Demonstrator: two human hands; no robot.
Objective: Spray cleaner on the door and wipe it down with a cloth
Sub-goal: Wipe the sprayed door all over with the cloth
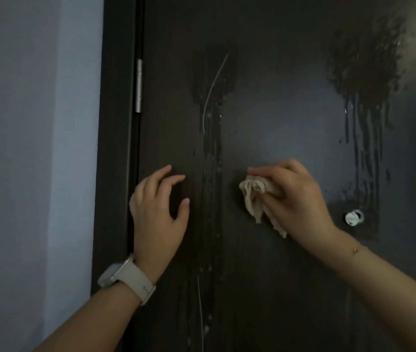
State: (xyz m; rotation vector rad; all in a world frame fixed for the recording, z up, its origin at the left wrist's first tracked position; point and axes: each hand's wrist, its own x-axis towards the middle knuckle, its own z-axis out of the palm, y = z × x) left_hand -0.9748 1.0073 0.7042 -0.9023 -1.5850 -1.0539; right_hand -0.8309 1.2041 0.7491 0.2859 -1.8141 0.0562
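Nearest the camera, a pale smartwatch (125, 278) sits on the left wrist, and a thin bracelet (355, 250) on the right. The left hand (160, 212) holds nothing, its fingers loosely spread close to the flat dark brown door (272, 118); whether the fingertips touch the panel cannot be told. The right hand (295, 199) grips a bunched, cream-coloured cloth (257, 196), thumb on top and fingers curled round it, held near or against the door at mid-height.

The spraying looks done, so wiping is the step in hand. A central wet streak (212, 153) runs down between the hands, and a larger spray patch with drips (364, 85) lies up to the right. A good wipe would likely start high and work downward to catch the runs, with the cloth opened flatter for broader contact. The small white knob (352, 217) needs working round. The silver hinge (138, 86) marks the left edge.
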